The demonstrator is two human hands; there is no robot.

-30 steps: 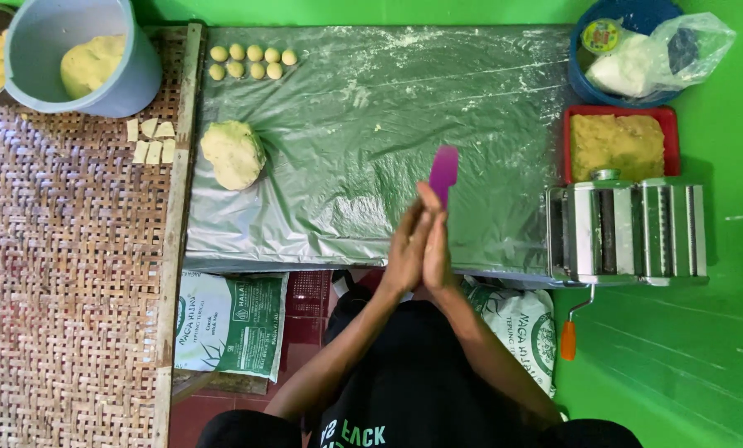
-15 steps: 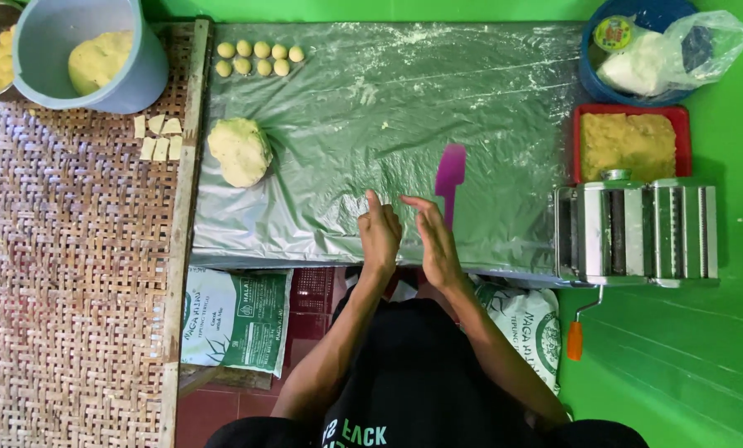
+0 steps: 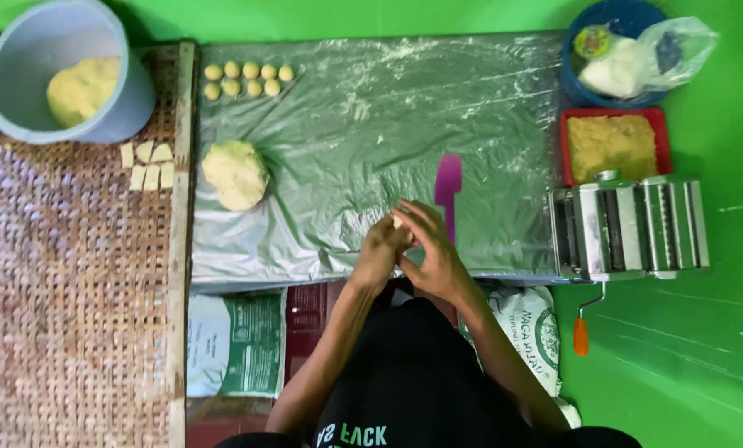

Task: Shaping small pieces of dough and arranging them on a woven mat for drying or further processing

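Observation:
My left hand (image 3: 380, 253) and my right hand (image 3: 429, 249) meet over the near edge of the plastic-covered work surface (image 3: 371, 108). A small pale piece of dough (image 3: 398, 221) shows between their fingertips; both hands close around it. A purple scraper (image 3: 448, 184) lies flat just beyond my right hand. A larger dough lump (image 3: 235, 173) rests to the left, well apart from my hands. Two rows of small dough balls (image 3: 247, 79) sit at the far left corner of the sheet.
A grey-blue bucket (image 3: 23, 50) with dough stands on the woven mat (image 3: 64, 290), beside several small cut squares (image 3: 147, 163). At right are a metal pasta roller (image 3: 628, 226), a red tray of crumbly filling (image 3: 612, 145) and a blue bowl with a plastic bag (image 3: 628, 50).
My hands went from pressed flat together, to briefly apart, to cupped together around a small dough piece. The purple scraper stays on the sheet.

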